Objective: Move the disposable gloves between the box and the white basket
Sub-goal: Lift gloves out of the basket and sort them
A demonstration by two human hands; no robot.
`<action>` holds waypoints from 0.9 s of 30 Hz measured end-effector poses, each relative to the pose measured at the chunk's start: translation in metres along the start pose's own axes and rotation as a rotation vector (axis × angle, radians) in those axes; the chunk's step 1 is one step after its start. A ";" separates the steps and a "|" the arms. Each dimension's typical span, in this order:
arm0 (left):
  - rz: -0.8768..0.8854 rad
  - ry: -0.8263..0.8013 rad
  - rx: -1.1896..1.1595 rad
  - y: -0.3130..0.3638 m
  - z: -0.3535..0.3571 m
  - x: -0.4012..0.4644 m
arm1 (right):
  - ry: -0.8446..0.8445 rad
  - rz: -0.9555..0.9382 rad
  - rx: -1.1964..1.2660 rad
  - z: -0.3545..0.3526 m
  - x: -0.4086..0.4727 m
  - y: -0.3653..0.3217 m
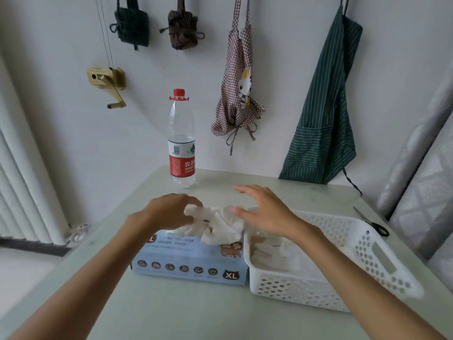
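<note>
Gloves (218,223) in left hand (169,211) (over box (191,263))

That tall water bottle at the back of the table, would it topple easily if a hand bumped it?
Probably, yes. The water bottle is tall and narrow and stands upright on a small base, so a sideways knock could tip it. It looks only partly filled, with the water low down, which may steady it a little. Once down, its round body would likely roll across the table.

Box (188,263): pale blue, black "XL" mark. Basket (343,285): white, perforated. Gloves (218,224): translucent white. Bottle (181,141): clear, red cap, red-and-white label. Centre apron (236,94): brown-white gingham. Right apron (323,114): dark green, white pinstripes. Bench (171,315): pale green. Scissors (375,224): black.
</note>
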State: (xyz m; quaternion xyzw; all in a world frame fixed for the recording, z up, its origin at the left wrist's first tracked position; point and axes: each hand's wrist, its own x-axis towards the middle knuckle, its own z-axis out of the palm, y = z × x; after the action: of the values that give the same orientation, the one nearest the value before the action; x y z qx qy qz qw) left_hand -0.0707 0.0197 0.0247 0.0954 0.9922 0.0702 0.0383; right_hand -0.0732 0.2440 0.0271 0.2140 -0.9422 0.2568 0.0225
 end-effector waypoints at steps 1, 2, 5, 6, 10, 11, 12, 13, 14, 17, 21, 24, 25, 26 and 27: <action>-0.007 -0.023 -0.028 -0.005 0.006 -0.002 | -0.078 -0.001 -0.092 0.004 0.007 -0.004; -0.012 -0.022 -0.067 -0.009 0.012 -0.002 | -0.100 0.001 -0.145 0.004 0.012 -0.006; -0.024 0.044 -0.206 -0.020 0.027 -0.003 | 0.010 0.023 0.028 -0.005 0.018 -0.005; -0.022 0.057 -0.240 -0.023 0.031 -0.002 | 0.003 0.020 0.092 -0.009 0.018 -0.004; -0.025 0.044 -0.264 -0.025 0.034 0.004 | -0.070 -0.023 0.048 -0.015 0.010 -0.007; -0.022 0.028 -0.257 -0.025 0.033 0.006 | 0.018 -0.016 0.066 -0.018 0.010 -0.007; -0.018 0.007 -0.249 -0.026 0.033 0.008 | 0.069 -0.003 0.076 -0.021 0.010 -0.008; -0.013 -0.014 -0.238 -0.026 0.032 0.008 | 0.049 0.003 0.057 -0.024 0.010 -0.009; -0.004 -0.028 -0.228 -0.026 0.030 0.007 | -0.004 0.007 0.001 -0.024 0.010 -0.010; 0.105 0.057 -0.286 -0.021 0.017 0.001 | 0.063 0.009 -0.084 -0.027 0.012 -0.016; 0.312 0.052 -0.622 0.006 -0.008 -0.007 | 0.115 0.097 0.077 -0.025 0.020 -0.028; 0.306 0.116 -0.633 0.020 -0.008 -0.002 | -0.055 0.205 0.224 -0.023 0.022 -0.036; 0.295 0.163 -0.583 0.022 -0.005 0.000 | -0.139 0.224 0.216 -0.025 0.019 -0.037; 0.286 0.219 -0.519 0.020 -0.004 0.002 | -0.224 0.235 0.213 -0.027 0.016 -0.037; 0.272 0.270 -0.458 0.017 -0.003 0.002 | -0.287 0.249 0.236 -0.028 0.012 -0.034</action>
State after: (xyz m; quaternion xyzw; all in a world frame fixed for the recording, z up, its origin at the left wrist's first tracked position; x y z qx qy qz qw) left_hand -0.0700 0.0362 0.0295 0.2062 0.9248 0.3086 -0.0833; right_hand -0.0722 0.2267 0.0698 0.1314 -0.9182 0.3331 -0.1691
